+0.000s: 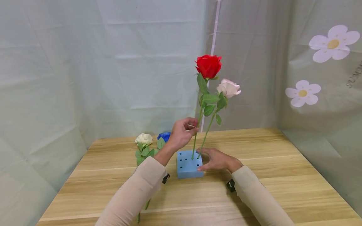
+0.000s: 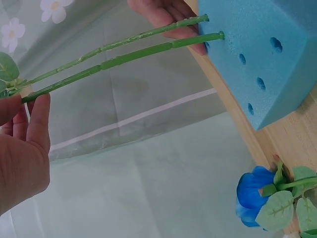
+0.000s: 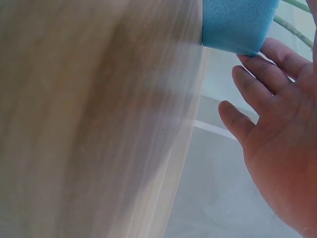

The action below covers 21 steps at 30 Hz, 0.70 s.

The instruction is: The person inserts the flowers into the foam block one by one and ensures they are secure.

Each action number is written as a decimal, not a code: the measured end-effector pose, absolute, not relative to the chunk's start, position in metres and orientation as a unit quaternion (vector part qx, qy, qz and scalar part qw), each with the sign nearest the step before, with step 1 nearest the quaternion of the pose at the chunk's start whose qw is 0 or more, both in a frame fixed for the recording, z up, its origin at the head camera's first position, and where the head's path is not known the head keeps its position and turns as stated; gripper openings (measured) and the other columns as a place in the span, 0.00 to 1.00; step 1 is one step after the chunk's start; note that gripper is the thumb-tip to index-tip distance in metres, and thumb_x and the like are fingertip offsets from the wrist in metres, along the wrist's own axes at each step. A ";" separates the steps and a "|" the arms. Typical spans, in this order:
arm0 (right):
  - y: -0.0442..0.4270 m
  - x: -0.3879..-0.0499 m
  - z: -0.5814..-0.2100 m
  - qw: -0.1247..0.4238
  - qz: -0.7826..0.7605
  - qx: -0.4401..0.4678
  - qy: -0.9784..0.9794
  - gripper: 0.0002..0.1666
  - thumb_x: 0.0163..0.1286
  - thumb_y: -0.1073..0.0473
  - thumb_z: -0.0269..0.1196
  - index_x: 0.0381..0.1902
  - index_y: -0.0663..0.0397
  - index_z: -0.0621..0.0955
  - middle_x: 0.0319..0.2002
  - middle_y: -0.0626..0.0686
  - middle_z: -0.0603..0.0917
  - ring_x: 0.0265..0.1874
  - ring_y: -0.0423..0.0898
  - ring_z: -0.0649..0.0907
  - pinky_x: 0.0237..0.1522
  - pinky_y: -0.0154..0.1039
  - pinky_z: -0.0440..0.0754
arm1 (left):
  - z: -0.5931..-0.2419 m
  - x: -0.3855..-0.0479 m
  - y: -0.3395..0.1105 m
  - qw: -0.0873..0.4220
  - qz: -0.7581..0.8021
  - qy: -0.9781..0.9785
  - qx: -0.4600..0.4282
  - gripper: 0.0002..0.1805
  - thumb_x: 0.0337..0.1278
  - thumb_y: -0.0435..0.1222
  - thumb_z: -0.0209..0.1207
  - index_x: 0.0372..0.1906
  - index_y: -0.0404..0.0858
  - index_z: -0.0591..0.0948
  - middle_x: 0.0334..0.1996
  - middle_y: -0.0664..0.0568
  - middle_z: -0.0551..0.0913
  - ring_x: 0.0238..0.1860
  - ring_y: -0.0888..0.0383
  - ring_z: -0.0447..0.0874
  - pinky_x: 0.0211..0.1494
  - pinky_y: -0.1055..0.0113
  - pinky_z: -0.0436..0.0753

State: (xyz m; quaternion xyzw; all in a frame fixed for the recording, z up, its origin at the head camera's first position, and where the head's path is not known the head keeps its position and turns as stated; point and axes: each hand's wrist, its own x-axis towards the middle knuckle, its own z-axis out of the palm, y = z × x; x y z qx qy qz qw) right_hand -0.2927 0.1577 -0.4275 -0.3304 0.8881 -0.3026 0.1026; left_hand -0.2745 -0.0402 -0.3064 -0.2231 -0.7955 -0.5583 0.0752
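A blue foam block (image 1: pixel 186 172) with several holes sits on the wooden table, a red rose (image 1: pixel 208 66) and a pale pink rose (image 1: pixel 228 88) standing in it. My left hand (image 1: pixel 181 135) pinches the red rose's stem between thumb and fingers, well above the block; the left wrist view shows this hand (image 2: pixel 25 153) on the thicker green stem (image 2: pixel 133 58). My right hand (image 1: pixel 217 159) holds the block's right side, thumb at the front, fingers at the back. In the right wrist view, fingertips of that hand (image 3: pixel 282 134) touch the block (image 3: pixel 237 25).
A white rose (image 1: pixel 144 139) and a blue rose (image 1: pixel 164 136) lie on the table (image 1: pixel 271 175) left of the block, partly behind my left arm. Pale curtains (image 1: pixel 152 62) stand around the table, with printed flowers on the right.
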 end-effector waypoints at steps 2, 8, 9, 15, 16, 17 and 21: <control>0.158 -0.293 -0.427 0.103 -0.303 -0.329 0.888 0.52 0.58 0.37 0.73 0.71 0.59 0.69 0.69 0.56 0.72 0.70 0.55 0.67 0.71 0.55 0.64 | -0.307 -0.274 -0.040 0.077 -0.556 -0.797 -0.224 0.11 0.62 0.25 0.62 0.49 0.30 0.83 0.41 0.41 0.85 0.40 0.47 0.84 0.38 0.63 0.84; 0.158 -0.293 -0.427 0.103 -0.302 -0.329 0.889 0.52 0.58 0.36 0.73 0.71 0.59 0.70 0.69 0.56 0.72 0.70 0.55 0.67 0.71 0.55 0.64 | -0.310 -0.275 -0.041 0.080 -0.549 -0.800 -0.229 0.11 0.62 0.25 0.62 0.49 0.29 0.83 0.40 0.42 0.85 0.39 0.48 0.84 0.37 0.63 0.85; 0.157 -0.293 -0.427 0.104 -0.303 -0.329 0.889 0.52 0.58 0.36 0.73 0.71 0.59 0.69 0.69 0.56 0.72 0.71 0.55 0.67 0.71 0.55 0.64 | -0.310 -0.275 -0.042 0.080 -0.549 -0.800 -0.229 0.11 0.62 0.25 0.62 0.49 0.29 0.83 0.40 0.42 0.85 0.39 0.48 0.84 0.37 0.63 0.85; 0.158 -0.293 -0.427 0.100 -0.301 -0.332 0.888 0.53 0.58 0.36 0.72 0.71 0.60 0.69 0.69 0.56 0.72 0.70 0.55 0.68 0.71 0.55 0.64 | -0.312 -0.276 -0.042 0.078 -0.552 -0.799 -0.225 0.11 0.62 0.25 0.62 0.48 0.30 0.83 0.41 0.41 0.85 0.38 0.48 0.85 0.37 0.63 0.85; 0.158 -0.293 -0.426 0.099 -0.301 -0.332 0.889 0.52 0.58 0.36 0.72 0.71 0.60 0.69 0.69 0.56 0.72 0.70 0.55 0.68 0.71 0.55 0.64 | -0.313 -0.276 -0.042 0.077 -0.553 -0.799 -0.225 0.10 0.62 0.25 0.62 0.48 0.30 0.83 0.41 0.42 0.85 0.38 0.48 0.85 0.38 0.63 0.85; 0.158 -0.293 -0.426 0.098 -0.300 -0.332 0.889 0.52 0.58 0.36 0.72 0.71 0.60 0.69 0.69 0.56 0.72 0.70 0.55 0.68 0.71 0.55 0.64 | -0.313 -0.276 -0.042 0.077 -0.552 -0.799 -0.225 0.10 0.62 0.25 0.62 0.48 0.30 0.83 0.40 0.42 0.85 0.38 0.48 0.85 0.38 0.62 0.85; 0.158 -0.293 -0.426 0.099 -0.300 -0.331 0.889 0.52 0.58 0.36 0.72 0.71 0.60 0.69 0.69 0.56 0.72 0.70 0.55 0.68 0.71 0.55 0.64 | -0.315 -0.276 -0.041 0.075 -0.555 -0.798 -0.222 0.09 0.62 0.25 0.62 0.47 0.31 0.83 0.40 0.42 0.85 0.38 0.48 0.84 0.38 0.62 0.86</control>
